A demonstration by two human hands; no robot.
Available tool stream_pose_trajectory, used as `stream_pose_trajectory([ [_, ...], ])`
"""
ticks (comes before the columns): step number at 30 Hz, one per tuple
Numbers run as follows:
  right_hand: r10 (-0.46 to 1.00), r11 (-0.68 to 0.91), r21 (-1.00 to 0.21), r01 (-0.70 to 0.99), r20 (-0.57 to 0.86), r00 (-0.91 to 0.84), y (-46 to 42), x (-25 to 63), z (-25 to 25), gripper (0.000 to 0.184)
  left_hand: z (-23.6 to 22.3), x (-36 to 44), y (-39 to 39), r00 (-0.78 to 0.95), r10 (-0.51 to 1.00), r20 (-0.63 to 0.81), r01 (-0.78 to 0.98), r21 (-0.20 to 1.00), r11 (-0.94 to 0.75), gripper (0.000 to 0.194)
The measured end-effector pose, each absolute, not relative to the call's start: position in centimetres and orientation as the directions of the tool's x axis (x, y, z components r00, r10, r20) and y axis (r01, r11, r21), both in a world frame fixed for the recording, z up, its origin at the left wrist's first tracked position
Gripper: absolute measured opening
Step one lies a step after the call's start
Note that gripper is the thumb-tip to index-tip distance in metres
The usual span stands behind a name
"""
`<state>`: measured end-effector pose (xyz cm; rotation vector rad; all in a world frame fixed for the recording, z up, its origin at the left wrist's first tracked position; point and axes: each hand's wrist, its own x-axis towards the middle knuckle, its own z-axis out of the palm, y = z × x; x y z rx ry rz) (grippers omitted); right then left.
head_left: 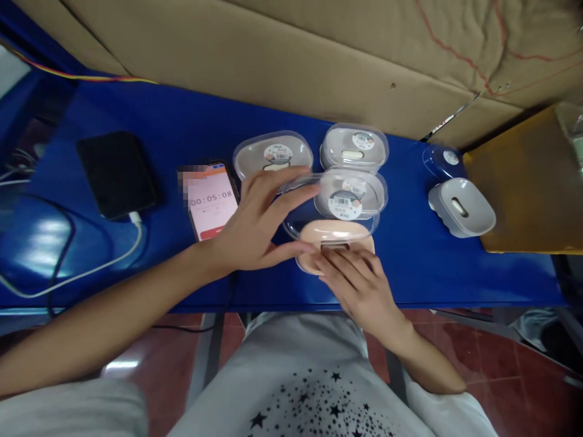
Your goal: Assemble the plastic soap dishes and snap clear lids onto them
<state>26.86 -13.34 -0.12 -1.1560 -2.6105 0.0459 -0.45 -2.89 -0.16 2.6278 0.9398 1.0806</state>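
Observation:
My left hand [259, 224] grips a clear plastic cover [296, 209] by its left side, thumb below and fingers above. The cover has a round barcode label and is tilted above a peach oval container [353, 230]. On that container's near right side lies my right hand [357, 288], its fingers bent together over the top by the central slot; its thumb is hidden. Just behind are grey containers under clear covers: one at back left [250, 155], one at back right [334, 139], and another [380, 188] partly behind the held cover.
To the left, a phone [212, 206] shows a timer, beside a black device [116, 176] with a white cable [100, 276]. At right are a grey uncovered container [476, 209], a loose clear cover [437, 161] and a brown box [523, 188]. Cardboard [273, 48] backs the blue table [437, 273].

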Motion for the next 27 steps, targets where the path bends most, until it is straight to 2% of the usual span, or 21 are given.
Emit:
stream_pose_trajectory([
  [3,0.718,0.691,-0.134,0.710,0.243,-0.652,-13.7,26.9,-0.5,0.068,0.2,-0.1,-3.6,0.580,0.585,0.567,0.448,0.378,-0.810,0.078],
  [7,0.725,0.688,-0.180,0.703,0.200,-0.659,-13.7,27.3,-0.8,0.082,0.3,0.2,-4.5,0.616,0.591,0.522,0.415,0.423,-0.806,0.084],
  [10,0.724,0.690,-0.207,0.694,0.189,-0.663,-13.8,27.9,-1.1,0.085,0.1,0.4,-5.0,0.653,0.554,0.516,0.354,0.439,-0.826,0.085],
  [12,0.695,0.719,-0.233,0.655,0.250,-0.674,-14.3,28.6,-1.2,0.084,0.0,0.6,-5.3,0.668,0.545,0.507,0.324,0.462,-0.826,0.085],
  [14,0.673,0.737,-0.267,0.621,0.369,-0.641,-14.9,29.6,-1.2,0.083,-0.1,0.9,-5.6,0.673,0.554,0.491,0.313,0.489,-0.814,0.083],
  [17,0.686,0.702,-0.324,0.635,0.548,-0.479,-15.3,31.5,-1.0,0.074,-0.3,1.3,-6.0,0.674,0.581,0.457,0.347,0.499,-0.794,0.080],
  [19,0.702,0.667,-0.341,0.662,0.585,-0.406,-14.6,32.6,-0.7,0.072,-0.3,1.6,-6.2,0.685,0.583,0.437,0.383,0.465,-0.799,0.076],
  [21,0.735,0.647,-0.335,0.685,0.514,-0.443,-13.4,33.4,-0.5,0.079,-0.3,1.7,-6.2,0.698,0.572,0.431,0.404,0.422,-0.812,0.072],
  [23,0.767,0.636,-0.334,0.695,0.374,-0.522,-11.9,33.8,-0.4,0.088,-0.3,1.8,-6.2,0.697,0.580,0.422,0.422,0.412,-0.807,0.069],
  [25,0.776,0.630,-0.365,0.686,0.265,-0.572,-10.7,33.8,-0.3,0.088,-0.5,1.8,-6.2,0.687,0.608,0.399,0.438,0.441,-0.784,0.070],
  [27,0.778,0.623,-0.402,0.671,0.229,-0.586,-10.2,33.7,-0.3,0.086,-0.7,1.8,-6.2,0.678,0.636,0.369,0.445,0.482,-0.755,0.073],
])
